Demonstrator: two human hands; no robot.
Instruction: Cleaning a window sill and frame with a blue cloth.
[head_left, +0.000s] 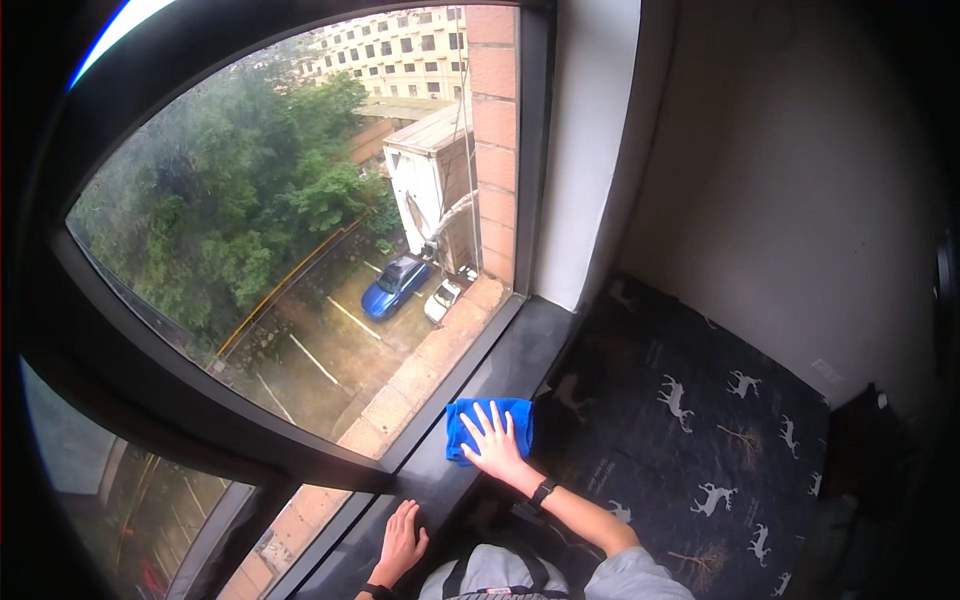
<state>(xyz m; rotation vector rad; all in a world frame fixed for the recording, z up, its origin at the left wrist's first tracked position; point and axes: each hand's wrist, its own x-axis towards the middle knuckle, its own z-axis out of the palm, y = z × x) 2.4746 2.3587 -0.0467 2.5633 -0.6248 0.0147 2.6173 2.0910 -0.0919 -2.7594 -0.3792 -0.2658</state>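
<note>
A folded blue cloth (454, 430) lies on the dark window sill (517, 345), over its inner edge. Flat on top of it rests my right hand (496, 448), fingers spread and pressing rather than curled around it. A dark band circles the right wrist. My left hand (402, 541) is lower down the sill, nearer to me, with its palm down and nothing in it. Its fingers lie close together and slightly bent, the thumb apart. What is under the right palm is hidden by the hand.
A large window pane (300, 247) in a dark frame (322, 457) rises beside the sill. A white window reveal (581, 150) meets the sill's far end. To the right is a dark surface (637, 457) with a deer print, below a grey wall (750, 187).
</note>
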